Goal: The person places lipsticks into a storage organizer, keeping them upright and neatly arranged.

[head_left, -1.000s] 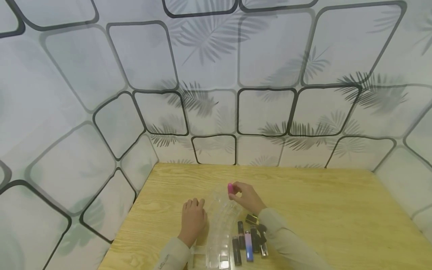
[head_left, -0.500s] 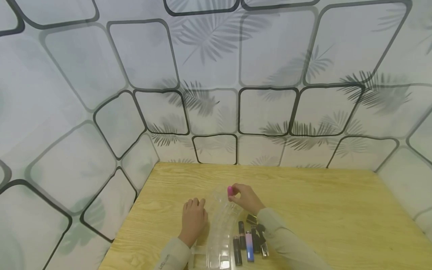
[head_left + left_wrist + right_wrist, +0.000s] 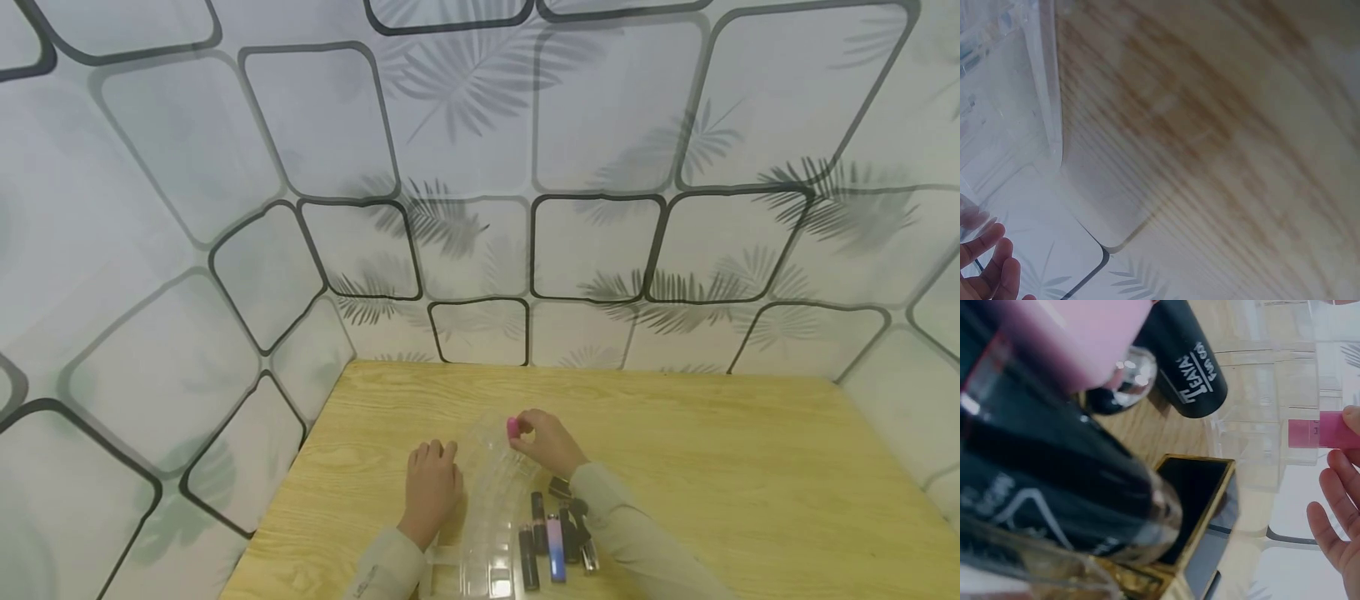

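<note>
My right hand (image 3: 551,442) pinches a small bright pink lipstick tube (image 3: 513,427) between thumb and fingertips. In the right wrist view the tube's lower end (image 3: 1302,433) shows through the clear wall of a transparent plastic cosmetics organizer (image 3: 487,508), at its far end. The upper part of the tube stands above the rim, in my fingers. Along the organizer's left side my left hand (image 3: 432,492) lies with fingers loosely extended, holding nothing. The left wrist view catches those fingertips (image 3: 1007,269) beside the clear plastic.
Right of the organizer lie several cosmetic tubes: black ones (image 3: 528,557), a pink-to-blue one (image 3: 556,547) and a gold-edged black case (image 3: 559,487). My right forearm (image 3: 637,533) passes close beside them. The wooden table (image 3: 750,467) meets a patterned wall covering (image 3: 480,167) at the back.
The right hand and the pink lipstick tube have come down slightly toward the organizer. The left hand stays where it was.
</note>
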`<state>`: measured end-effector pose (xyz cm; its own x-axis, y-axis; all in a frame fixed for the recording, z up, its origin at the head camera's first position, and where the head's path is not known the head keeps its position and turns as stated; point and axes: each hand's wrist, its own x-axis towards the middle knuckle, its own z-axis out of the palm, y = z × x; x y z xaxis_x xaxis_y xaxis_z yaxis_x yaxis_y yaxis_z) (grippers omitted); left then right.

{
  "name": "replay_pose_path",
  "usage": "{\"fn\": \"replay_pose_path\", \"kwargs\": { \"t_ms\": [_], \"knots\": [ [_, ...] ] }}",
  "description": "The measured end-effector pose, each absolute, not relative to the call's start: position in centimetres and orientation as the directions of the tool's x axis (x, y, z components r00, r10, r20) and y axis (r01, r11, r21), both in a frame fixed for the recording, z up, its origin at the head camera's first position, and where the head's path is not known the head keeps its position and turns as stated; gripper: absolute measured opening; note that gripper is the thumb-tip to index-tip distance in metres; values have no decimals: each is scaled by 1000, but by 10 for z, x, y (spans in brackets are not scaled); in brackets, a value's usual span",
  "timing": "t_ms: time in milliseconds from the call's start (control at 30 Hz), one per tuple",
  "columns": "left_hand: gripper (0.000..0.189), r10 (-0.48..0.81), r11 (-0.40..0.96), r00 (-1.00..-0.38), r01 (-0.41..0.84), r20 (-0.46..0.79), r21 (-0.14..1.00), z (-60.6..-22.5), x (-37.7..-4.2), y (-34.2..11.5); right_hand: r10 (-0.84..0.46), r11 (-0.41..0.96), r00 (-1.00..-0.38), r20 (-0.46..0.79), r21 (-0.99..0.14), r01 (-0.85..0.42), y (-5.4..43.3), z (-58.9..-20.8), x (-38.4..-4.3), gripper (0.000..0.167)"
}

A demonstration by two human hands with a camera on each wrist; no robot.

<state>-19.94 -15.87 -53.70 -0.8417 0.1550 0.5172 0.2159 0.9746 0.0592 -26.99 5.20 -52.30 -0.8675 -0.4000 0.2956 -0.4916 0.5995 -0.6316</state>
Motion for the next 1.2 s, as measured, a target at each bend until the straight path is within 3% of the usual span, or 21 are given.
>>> {"fn": "replay_pose_path", "kwargs": {
  "t_ms": [1200],
  "knots": [
    [22,149,978,-856,200,495,52,-534,-198,-158,-444,672,-843,304,-509,-538,57,-530,-269,18]
  ]
}}
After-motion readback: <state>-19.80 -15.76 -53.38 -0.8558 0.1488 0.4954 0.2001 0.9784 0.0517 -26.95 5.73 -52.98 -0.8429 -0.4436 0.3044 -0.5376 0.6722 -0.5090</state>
